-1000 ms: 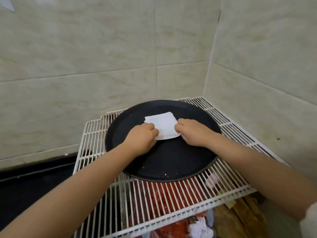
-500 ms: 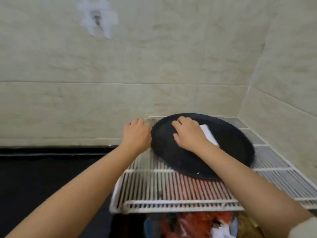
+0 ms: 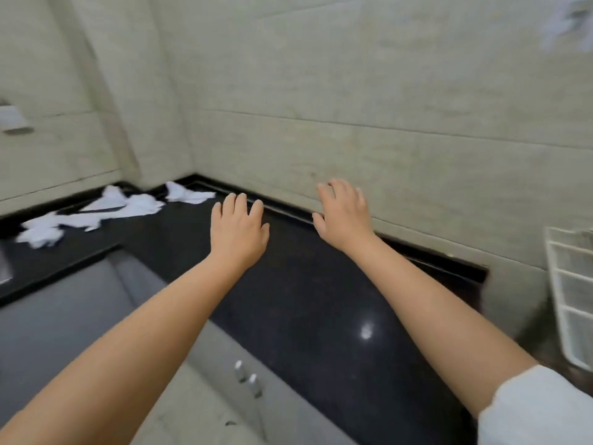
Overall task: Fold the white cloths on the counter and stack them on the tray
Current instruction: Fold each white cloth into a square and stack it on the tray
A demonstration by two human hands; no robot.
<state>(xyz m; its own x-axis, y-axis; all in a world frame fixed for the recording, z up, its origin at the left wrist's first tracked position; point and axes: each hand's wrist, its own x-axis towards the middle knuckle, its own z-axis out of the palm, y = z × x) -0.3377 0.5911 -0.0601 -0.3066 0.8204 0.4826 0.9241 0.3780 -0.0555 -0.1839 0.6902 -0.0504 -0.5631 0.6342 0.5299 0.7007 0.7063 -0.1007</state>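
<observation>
while over the black counter (image 3: 321,300), left hand (image 3: 237,232) and right hand (image 3: 345,216) outstretched, fingers spread, both empty

Several white cloths (image 3: 96,210) lie on the black counter (image 3: 321,300), far off on the left side. They are crumpled and spread out, not folded. One small cloth (image 3: 187,194) sits a little apart, back in the corner by the wall. They look blurry.

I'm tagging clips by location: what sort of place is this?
Probably a kitchen or utility corner: a polished black stone counter along beige tiled walls, crumpled white cloths on it, a white wire rack beside.
</observation>
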